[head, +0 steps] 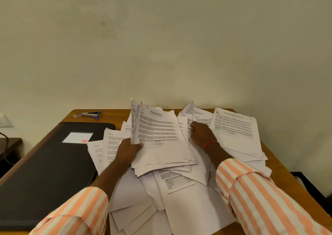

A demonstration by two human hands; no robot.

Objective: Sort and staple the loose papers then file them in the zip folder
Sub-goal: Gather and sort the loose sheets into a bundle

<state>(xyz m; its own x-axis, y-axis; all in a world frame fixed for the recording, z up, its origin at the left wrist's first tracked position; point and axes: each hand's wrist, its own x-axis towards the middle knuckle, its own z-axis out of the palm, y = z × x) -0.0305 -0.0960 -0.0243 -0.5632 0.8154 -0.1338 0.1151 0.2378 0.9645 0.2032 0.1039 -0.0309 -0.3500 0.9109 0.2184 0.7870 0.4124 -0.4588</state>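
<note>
sorting | left hand [128,149] gripping sheaf [159,135] by left edge, tilted up | right hand [202,135] on loose papers [201,120] just right of sheaf, pinch unclear, nearer next sheet | zip folder [45,171], stapler [90,115] away left, untouched

Light warm, yellowish, moderately dim; source direction unclear. Wall [179,45] evenly lit, darkening toward upper corners. Shadows soft: faint ones beneath papers [161,132] and under my sleeves [269,198]. No hard glare; zip folder [45,171] shows dull sheen only. Print on sheets soft: headings barely legible, body text unreadable. Wide-angle distortion: desk [115,116] edges splay outward toward me, my sleeves stretch oversized at bottom corners. Detail softens at frame edges.
</note>
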